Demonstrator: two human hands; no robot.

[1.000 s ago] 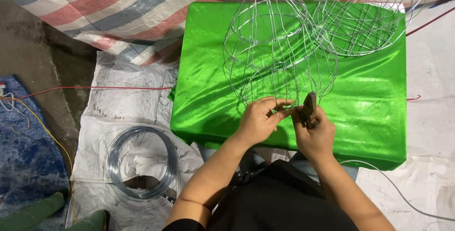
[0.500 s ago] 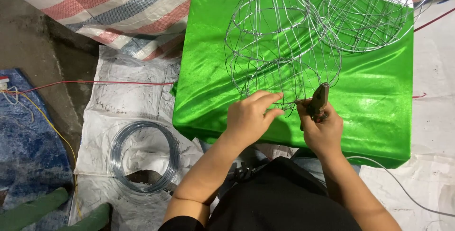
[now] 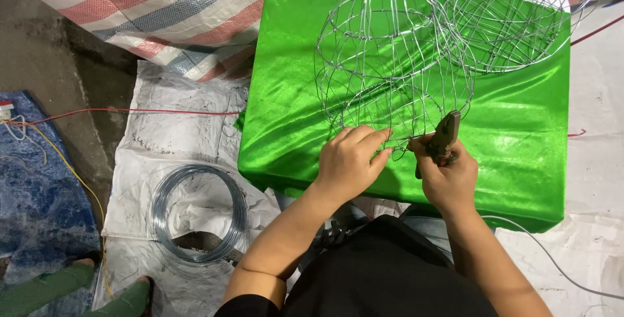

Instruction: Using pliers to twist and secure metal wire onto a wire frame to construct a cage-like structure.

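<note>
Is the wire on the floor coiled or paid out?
Coiled. The wire coil lies flat in neat round loops on the white sheet, left of the green table; no hand touches it.
</note>
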